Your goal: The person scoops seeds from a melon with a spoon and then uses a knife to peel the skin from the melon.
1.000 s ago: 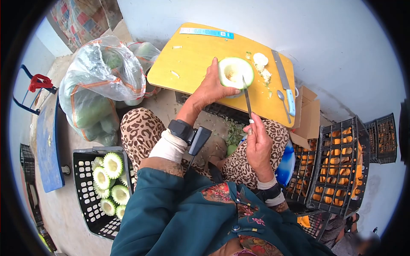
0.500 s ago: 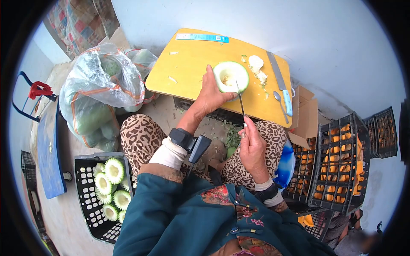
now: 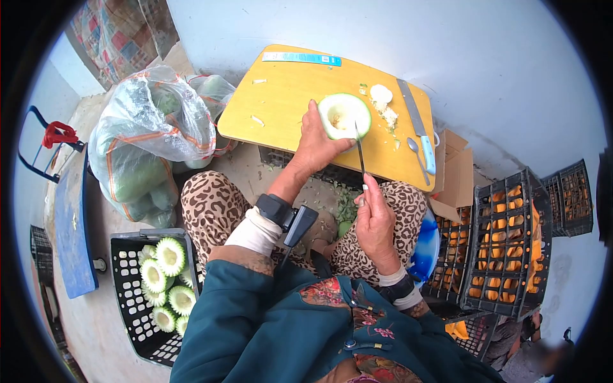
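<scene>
A pale green winter melon piece (image 3: 362,113) with white flesh and a hollow, seedy middle rests near the front edge of the yellow table (image 3: 281,96). My left hand (image 3: 317,142) grips its left side, thumb along the front and fingers behind. My right hand (image 3: 375,223) is closed around a thin knife (image 3: 360,153), handle mostly hidden. The blade's tip lies against the cut face at the melon's right front rim. Right of the melon are a white round piece (image 3: 381,94) and crumbled pulp (image 3: 387,116).
A large blue-handled knife (image 3: 416,115) and a spoon (image 3: 418,157) lie at the table's right. On the left are bagged melons (image 3: 137,172) and a black crate (image 3: 143,335) of ridged, hollowed pieces. Crates with orange pieces (image 3: 501,249) and a cardboard box (image 3: 456,169) stand right.
The knife and my right hand have shifted very slightly at the melon's rim. My left hand keeps its hold, and the rest looks the same.
</scene>
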`<state>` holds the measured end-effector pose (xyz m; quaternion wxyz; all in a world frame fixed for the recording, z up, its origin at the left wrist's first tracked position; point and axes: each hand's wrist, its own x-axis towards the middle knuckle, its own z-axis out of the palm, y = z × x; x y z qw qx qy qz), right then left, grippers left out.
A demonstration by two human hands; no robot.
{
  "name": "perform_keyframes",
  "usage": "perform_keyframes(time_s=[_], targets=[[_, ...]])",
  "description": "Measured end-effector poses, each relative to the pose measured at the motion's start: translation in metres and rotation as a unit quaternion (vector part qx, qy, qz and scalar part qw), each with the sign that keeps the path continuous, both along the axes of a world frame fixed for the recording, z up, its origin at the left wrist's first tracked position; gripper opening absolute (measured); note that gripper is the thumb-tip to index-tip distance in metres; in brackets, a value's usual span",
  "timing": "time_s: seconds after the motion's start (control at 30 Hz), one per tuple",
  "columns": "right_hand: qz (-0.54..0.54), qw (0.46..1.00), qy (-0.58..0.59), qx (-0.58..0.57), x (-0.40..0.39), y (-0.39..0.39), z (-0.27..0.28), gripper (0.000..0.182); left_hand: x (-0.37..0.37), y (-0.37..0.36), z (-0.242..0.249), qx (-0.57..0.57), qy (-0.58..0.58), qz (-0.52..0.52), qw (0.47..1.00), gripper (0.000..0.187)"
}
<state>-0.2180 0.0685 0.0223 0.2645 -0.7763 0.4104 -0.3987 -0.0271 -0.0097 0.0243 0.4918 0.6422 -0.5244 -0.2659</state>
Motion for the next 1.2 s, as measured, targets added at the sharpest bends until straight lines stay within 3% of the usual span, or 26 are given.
perform_keyframes(time_s=[0.23,0.43,0.57,0.97,1.03,1.2], targets=[[0.001,1.000,0.024,-0.004,-0.002,0.000,0.006,0.045,0.010,-0.003,-0.001,-0.028,-0.091,-0.006,0.995,0.119],[-0.002,0.999,0.039,-0.008,-0.002,-0.001,0.007,0.044,0.008,-0.002,-0.003,-0.048,0.003,-0.024,0.999,0.119],[-0.002,0.998,0.039,-0.052,-0.001,-0.003,0.010,0.045,0.005,-0.002,-0.003,-0.058,-0.003,-0.014,0.998,0.116],[-0.001,0.992,0.101,0.069,0.007,-0.011,0.045,0.048,0.007,-0.003,-0.011,-0.066,0.002,-0.021,0.998,0.118],[-0.004,0.996,0.092,0.018,0.010,-0.016,0.041,0.044,0.006,-0.003,-0.010,-0.057,-0.006,-0.018,0.998,0.119],[0.005,0.994,0.105,-0.010,0.009,-0.023,0.047,0.043,0.001,-0.001,-0.003,-0.100,-0.054,0.036,0.993,0.092]])
